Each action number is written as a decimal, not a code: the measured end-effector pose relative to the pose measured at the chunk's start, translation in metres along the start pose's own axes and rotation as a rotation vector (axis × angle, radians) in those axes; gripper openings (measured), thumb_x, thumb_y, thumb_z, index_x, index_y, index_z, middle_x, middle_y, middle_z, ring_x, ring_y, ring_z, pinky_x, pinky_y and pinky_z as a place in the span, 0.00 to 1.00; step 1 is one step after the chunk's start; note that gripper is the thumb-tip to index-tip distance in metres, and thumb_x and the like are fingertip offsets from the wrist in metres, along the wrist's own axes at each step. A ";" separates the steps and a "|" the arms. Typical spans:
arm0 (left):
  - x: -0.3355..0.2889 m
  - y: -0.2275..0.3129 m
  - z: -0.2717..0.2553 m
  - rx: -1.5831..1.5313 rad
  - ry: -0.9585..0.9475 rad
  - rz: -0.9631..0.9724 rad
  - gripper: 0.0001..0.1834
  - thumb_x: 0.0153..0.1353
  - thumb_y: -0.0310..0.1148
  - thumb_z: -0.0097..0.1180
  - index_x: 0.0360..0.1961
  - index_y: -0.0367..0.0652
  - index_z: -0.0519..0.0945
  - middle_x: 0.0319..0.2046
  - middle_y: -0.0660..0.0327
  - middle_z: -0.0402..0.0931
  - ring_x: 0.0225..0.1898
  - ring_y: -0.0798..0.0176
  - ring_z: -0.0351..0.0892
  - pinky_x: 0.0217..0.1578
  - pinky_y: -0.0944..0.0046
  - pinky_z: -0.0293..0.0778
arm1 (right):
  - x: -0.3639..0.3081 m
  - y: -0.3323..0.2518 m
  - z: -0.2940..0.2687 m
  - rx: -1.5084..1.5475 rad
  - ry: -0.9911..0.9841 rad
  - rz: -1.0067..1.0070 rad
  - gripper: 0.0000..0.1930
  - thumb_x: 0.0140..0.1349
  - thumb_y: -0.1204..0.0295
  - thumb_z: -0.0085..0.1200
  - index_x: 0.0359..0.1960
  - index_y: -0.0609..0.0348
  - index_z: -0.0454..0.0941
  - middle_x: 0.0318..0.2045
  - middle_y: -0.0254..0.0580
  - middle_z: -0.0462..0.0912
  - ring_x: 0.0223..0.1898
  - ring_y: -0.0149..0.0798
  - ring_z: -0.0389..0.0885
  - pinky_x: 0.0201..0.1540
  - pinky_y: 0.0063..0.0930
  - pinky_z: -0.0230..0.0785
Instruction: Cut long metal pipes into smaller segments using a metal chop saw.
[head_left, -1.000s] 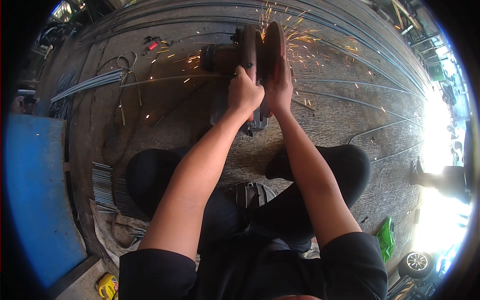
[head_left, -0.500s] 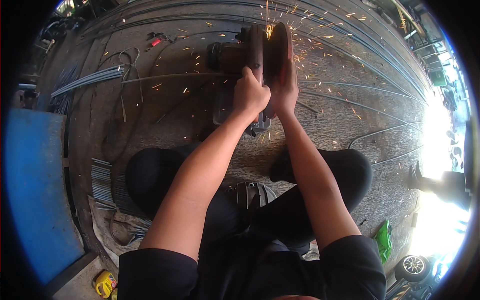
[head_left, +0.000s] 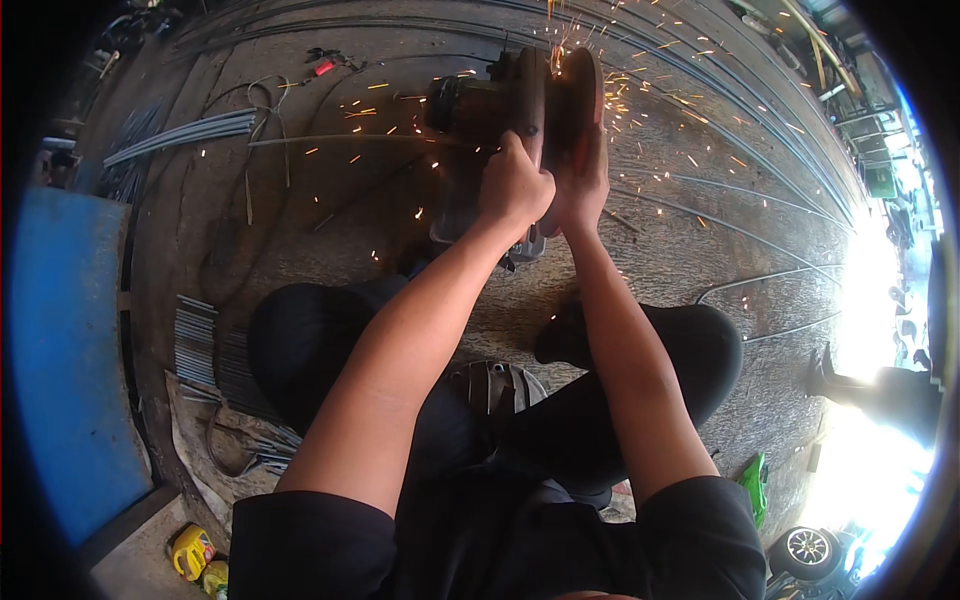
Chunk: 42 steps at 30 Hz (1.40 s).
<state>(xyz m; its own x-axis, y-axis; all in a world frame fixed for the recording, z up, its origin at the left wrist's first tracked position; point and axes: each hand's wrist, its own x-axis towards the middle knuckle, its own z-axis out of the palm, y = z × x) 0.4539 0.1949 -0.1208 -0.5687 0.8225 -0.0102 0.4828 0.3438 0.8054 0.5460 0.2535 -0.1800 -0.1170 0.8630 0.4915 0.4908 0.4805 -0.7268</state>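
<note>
A chop saw [head_left: 463, 105] stands on the floor in front of me, its dark motor to the left and its round, reddish-brown disc guard [head_left: 590, 85] to the right. My left hand [head_left: 515, 187] is wrapped round the upright handle bar [head_left: 533, 100] of the saw. Close beside it, my right hand [head_left: 582, 195] grips the lower edge of the guard, its fingers partly hidden by the saw. Orange sparks [head_left: 557, 55] fly up and outward from near the disc. A thin rod [head_left: 370, 137] runs in from the left to the saw; the cutting spot itself is hidden.
Long metal rods [head_left: 740, 110] curve along the far side and right. A rod bundle [head_left: 185, 135] and short cut rods [head_left: 195, 340] lie left. Around are a blue panel [head_left: 70, 360], a red-handled tool [head_left: 325, 68], a yellow container [head_left: 190, 552], a green bag [head_left: 755, 490] and a wheel [head_left: 805, 552].
The view has shifted slightly, so the saw and both hands appear a little farther right. Both hands keep their hold on the saw, and sparks still fly in a changed pattern.
</note>
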 end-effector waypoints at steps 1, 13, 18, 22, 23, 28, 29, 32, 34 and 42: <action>0.000 0.000 0.000 -0.004 -0.002 0.005 0.17 0.46 0.27 0.53 0.38 0.31 0.66 0.29 0.35 0.75 0.35 0.36 0.77 0.38 0.46 0.73 | 0.000 0.000 0.000 0.007 -0.001 0.005 0.29 0.58 0.72 0.49 0.63 0.58 0.58 0.60 0.54 0.65 0.60 0.55 0.64 0.58 0.40 0.62; 0.001 -0.001 0.000 -0.006 -0.015 -0.006 0.17 0.46 0.27 0.53 0.37 0.29 0.66 0.29 0.35 0.76 0.35 0.36 0.78 0.38 0.47 0.74 | 0.000 0.000 0.000 0.000 0.005 -0.007 0.29 0.58 0.72 0.49 0.63 0.57 0.58 0.59 0.55 0.65 0.60 0.56 0.64 0.57 0.42 0.63; 0.000 0.000 0.000 0.002 -0.012 -0.010 0.17 0.46 0.27 0.53 0.37 0.29 0.66 0.29 0.35 0.76 0.35 0.36 0.78 0.37 0.46 0.74 | -0.001 0.000 0.000 0.017 0.011 -0.009 0.29 0.58 0.72 0.49 0.63 0.57 0.58 0.59 0.55 0.65 0.60 0.56 0.64 0.57 0.42 0.62; -0.001 0.000 0.000 -0.004 0.004 -0.008 0.17 0.46 0.27 0.53 0.37 0.30 0.66 0.29 0.35 0.76 0.36 0.35 0.77 0.37 0.46 0.74 | -0.002 -0.001 0.000 0.028 0.001 0.030 0.29 0.57 0.72 0.49 0.62 0.57 0.58 0.59 0.55 0.65 0.60 0.56 0.64 0.57 0.43 0.62; -0.001 0.000 0.000 0.000 -0.006 -0.013 0.17 0.46 0.27 0.53 0.37 0.30 0.66 0.29 0.35 0.76 0.36 0.35 0.77 0.37 0.46 0.74 | -0.001 -0.001 -0.001 0.035 -0.005 0.035 0.29 0.57 0.72 0.49 0.62 0.57 0.59 0.59 0.55 0.65 0.60 0.56 0.64 0.57 0.43 0.62; 0.000 -0.002 0.001 -0.005 -0.007 -0.007 0.18 0.47 0.28 0.54 0.38 0.30 0.66 0.29 0.35 0.76 0.36 0.35 0.77 0.37 0.46 0.74 | -0.001 0.000 0.000 0.029 -0.001 0.008 0.30 0.56 0.72 0.50 0.62 0.58 0.59 0.59 0.56 0.65 0.60 0.56 0.64 0.57 0.43 0.62; 0.000 -0.002 0.001 -0.001 -0.010 -0.004 0.18 0.47 0.28 0.54 0.38 0.30 0.66 0.29 0.35 0.76 0.36 0.35 0.77 0.37 0.46 0.74 | -0.001 0.000 0.000 0.025 0.008 0.008 0.30 0.56 0.72 0.50 0.62 0.58 0.59 0.59 0.56 0.65 0.60 0.56 0.64 0.57 0.43 0.62; -0.001 -0.002 0.002 0.009 -0.006 -0.007 0.18 0.47 0.28 0.55 0.38 0.30 0.66 0.29 0.35 0.76 0.36 0.35 0.77 0.37 0.46 0.74 | -0.003 0.000 0.000 0.021 0.011 0.025 0.29 0.56 0.72 0.50 0.62 0.58 0.59 0.59 0.55 0.65 0.60 0.56 0.64 0.57 0.42 0.62; -0.001 -0.002 0.002 0.017 0.009 0.000 0.18 0.47 0.28 0.55 0.37 0.30 0.66 0.29 0.35 0.76 0.36 0.36 0.77 0.37 0.46 0.74 | -0.003 0.000 0.000 0.021 0.007 0.041 0.29 0.57 0.72 0.50 0.62 0.58 0.59 0.59 0.55 0.65 0.60 0.56 0.64 0.57 0.42 0.62; -0.001 -0.001 0.002 0.019 0.001 -0.004 0.18 0.47 0.29 0.55 0.37 0.30 0.67 0.29 0.35 0.76 0.35 0.36 0.78 0.37 0.46 0.74 | -0.003 -0.001 0.000 0.008 0.006 0.035 0.29 0.57 0.72 0.49 0.62 0.58 0.59 0.60 0.54 0.65 0.60 0.55 0.64 0.58 0.42 0.61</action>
<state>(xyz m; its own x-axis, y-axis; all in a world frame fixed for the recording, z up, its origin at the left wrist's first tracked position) 0.4554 0.1942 -0.1224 -0.5711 0.8208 -0.0129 0.4933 0.3557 0.7938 0.5459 0.2507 -0.1806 -0.0944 0.8785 0.4683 0.4876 0.4509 -0.7476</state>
